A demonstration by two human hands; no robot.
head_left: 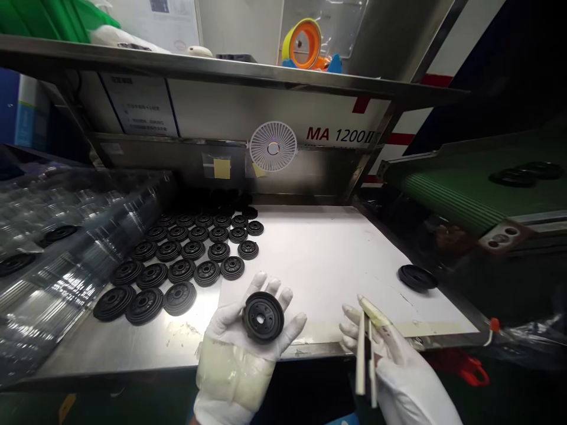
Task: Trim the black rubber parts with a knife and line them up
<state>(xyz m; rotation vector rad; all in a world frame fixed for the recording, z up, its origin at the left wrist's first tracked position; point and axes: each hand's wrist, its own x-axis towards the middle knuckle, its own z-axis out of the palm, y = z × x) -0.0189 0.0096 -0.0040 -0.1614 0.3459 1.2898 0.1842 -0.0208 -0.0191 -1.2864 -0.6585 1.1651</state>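
My left hand [233, 348], in a white glove with pale tape round the wrist, is palm up with its fingers spread. A round black plastic disc [271, 316] with a centre hole rests in it. My right hand [392, 354], also gloved, with tape on one finger, is closed around a tool with two pale, narrow bars [360, 363] pointing down towards me; its exact kind is unclear. Left of my hands, several similar black discs [181, 297] lie in rows on the metal table [190, 348]. Another black disc [416, 277] lies towards the right edge.
Clear plastic trays [97, 254] are stacked at the left. White sheeting [310, 254] covers much of the table. A small fan [273, 146] hangs below a metal shelf [248, 72] holding a tape dispenser [303, 44]. At the right, a green conveyor [460, 183] carries black discs [514, 177].
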